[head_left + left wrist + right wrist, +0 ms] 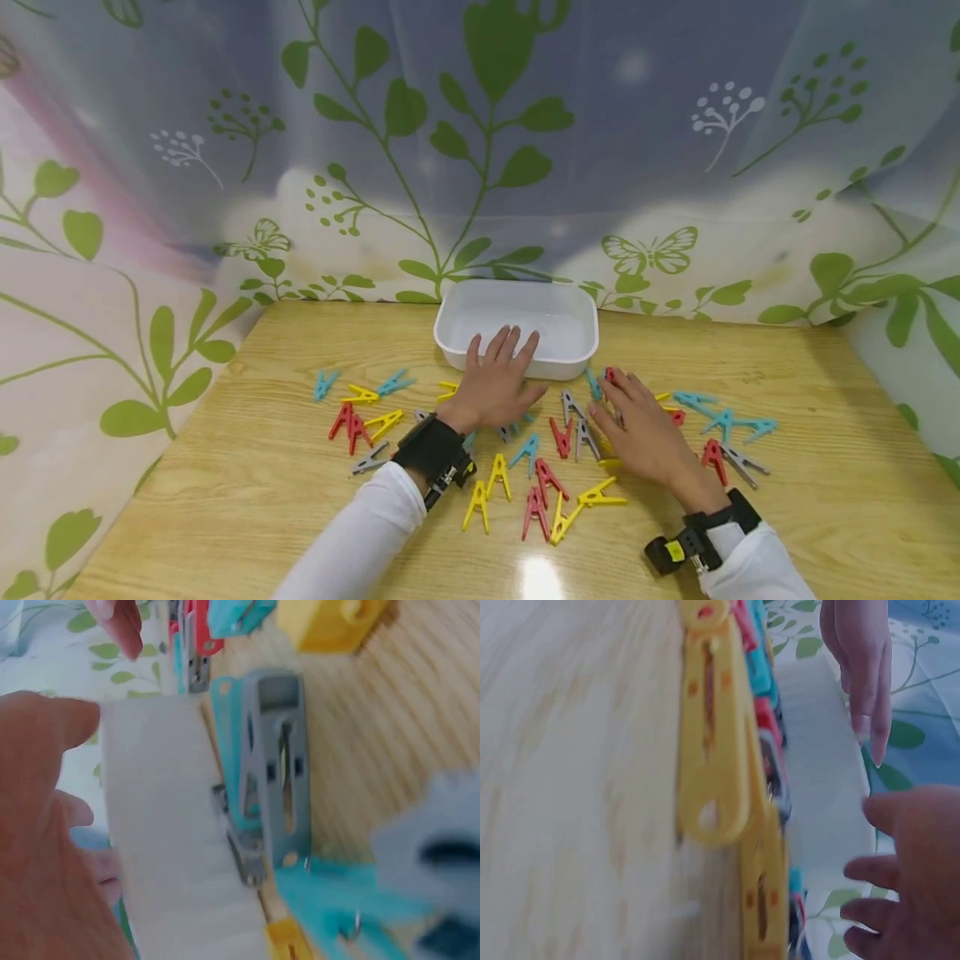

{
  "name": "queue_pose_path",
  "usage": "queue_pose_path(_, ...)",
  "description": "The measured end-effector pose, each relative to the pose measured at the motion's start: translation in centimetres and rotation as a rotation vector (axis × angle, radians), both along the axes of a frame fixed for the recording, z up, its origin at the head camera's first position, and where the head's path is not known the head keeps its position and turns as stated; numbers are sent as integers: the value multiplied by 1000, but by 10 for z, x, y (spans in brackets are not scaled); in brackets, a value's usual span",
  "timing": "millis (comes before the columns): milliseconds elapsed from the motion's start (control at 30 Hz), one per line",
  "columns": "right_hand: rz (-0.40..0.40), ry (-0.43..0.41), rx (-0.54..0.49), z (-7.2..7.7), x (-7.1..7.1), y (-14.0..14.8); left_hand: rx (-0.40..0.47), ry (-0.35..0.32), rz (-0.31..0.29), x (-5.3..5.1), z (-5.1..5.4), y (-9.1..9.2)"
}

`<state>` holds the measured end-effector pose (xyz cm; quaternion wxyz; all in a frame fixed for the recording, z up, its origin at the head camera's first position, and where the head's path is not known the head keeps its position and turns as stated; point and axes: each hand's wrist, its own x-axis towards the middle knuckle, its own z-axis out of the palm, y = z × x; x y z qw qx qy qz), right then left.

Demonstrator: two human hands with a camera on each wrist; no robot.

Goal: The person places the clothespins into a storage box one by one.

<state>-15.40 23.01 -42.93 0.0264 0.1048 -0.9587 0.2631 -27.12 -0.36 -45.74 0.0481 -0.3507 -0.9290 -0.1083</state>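
Observation:
A white rectangular tub (517, 363) stands at the back of the wooden table, nothing visible inside it. Spread fingers of my left hand (491, 392) reach over its front rim in the head view; whether they touch it, I cannot tell. My right hand (648, 433) is over the clothespins right of the tub, fingers extended and slightly bent, holding nothing visible. Red, yellow, blue and grey clothespins lie scattered around both hands, among them a yellow one (498, 477), a red one (561, 437) and a grey one (277, 765). Some are hidden under the hands.
Clothespins spread left to a blue one (325, 385) and right to a grey one (742, 463). Patterned cloth (480, 167) with green leaves hangs behind the table (247, 517) and at both sides.

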Motion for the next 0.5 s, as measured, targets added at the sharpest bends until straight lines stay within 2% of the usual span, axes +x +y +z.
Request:
queue_pose_path(67, -40, 34, -21, 4, -1, -5, 51, 89, 16, -16, -15, -7)
queue_pose_path(100, -63, 47, -35, 6, -2, -8, 61, 84, 37, -14, -4, -11)
queue_pose_path(167, -101, 68, -65, 11, -3, -16, 129, 89, 61, -17, 13, -22)
queue_pose_path(233, -133, 65, -93, 16, -6, -23, 194, 39, 86, -18, 41, -33)
queue_pose_path(300, -151, 37, -120, 19, -11, -29, 234, -53, 114, -21, 71, -42)
queue_pose_path(367, -153, -19, -172, 23, -17, -34, 256, -105, 124, -37, 82, -50)
queue_pose_path(400, -154, -50, -198, 23, -21, -36, 240, -128, 133, -45, 86, -54)
queue_pose_path(500, -172, -151, -315, 24, -31, -43, 191, -186, 146, -66, 91, -62)
